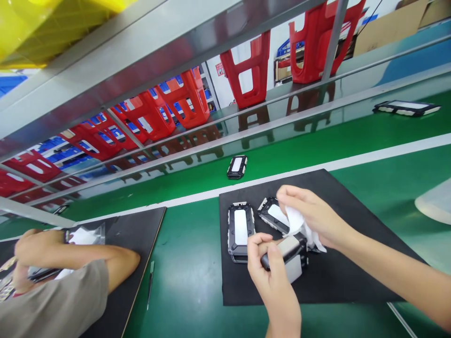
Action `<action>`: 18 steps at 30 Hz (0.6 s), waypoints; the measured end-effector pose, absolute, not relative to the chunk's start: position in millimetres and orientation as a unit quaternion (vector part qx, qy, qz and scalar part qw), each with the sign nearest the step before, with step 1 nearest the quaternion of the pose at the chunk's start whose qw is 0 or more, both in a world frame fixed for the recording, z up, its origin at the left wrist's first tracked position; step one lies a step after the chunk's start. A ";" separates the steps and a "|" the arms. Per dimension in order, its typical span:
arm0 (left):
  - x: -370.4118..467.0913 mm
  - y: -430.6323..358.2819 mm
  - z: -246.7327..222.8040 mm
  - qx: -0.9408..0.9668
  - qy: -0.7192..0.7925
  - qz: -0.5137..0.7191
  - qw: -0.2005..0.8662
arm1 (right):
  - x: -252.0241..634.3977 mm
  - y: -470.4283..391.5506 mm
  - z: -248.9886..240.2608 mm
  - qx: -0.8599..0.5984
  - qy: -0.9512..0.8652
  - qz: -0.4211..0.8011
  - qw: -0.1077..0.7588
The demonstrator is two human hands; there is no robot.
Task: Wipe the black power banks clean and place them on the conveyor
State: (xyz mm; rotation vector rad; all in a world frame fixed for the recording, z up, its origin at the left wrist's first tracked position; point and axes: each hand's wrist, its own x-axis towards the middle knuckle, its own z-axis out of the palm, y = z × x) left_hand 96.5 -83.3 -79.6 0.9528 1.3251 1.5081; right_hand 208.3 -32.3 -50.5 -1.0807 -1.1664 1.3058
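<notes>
My left hand [269,270] is closed round a black device with a pale panel [288,247], held tilted above the black mat [331,286]. Over the far end of that device, my right hand [306,211] pinches a crumpled white cloth [299,224], which hangs down beside the device. To the left on the mat lies a black device with a white panel [241,227]. Another such device [276,213] lies at an angle behind my hands, partly covered by my right hand and the cloth.
On the green belt beyond are one device [237,166] and another [407,108] far right. At left a co-worker's arm [70,256] rests over another black mat [141,239]. A metal shelf beam [141,51] crosses above. A thin tool [150,285] lies between the mats.
</notes>
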 end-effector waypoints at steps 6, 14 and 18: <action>92.6 -80.8 -83.6 0.414 0.578 0.596 0.374 | 207.8 -19.9 -9.6 -0.435 -0.603 0.450 0.494; 90.6 -81.6 -89.2 0.406 0.590 0.589 0.375 | 225.7 69.3 -26.8 -0.618 -0.692 0.234 0.291; 91.2 -80.7 -91.1 0.400 0.583 0.594 0.383 | 223.7 128.5 -68.0 -0.706 -0.646 0.204 0.206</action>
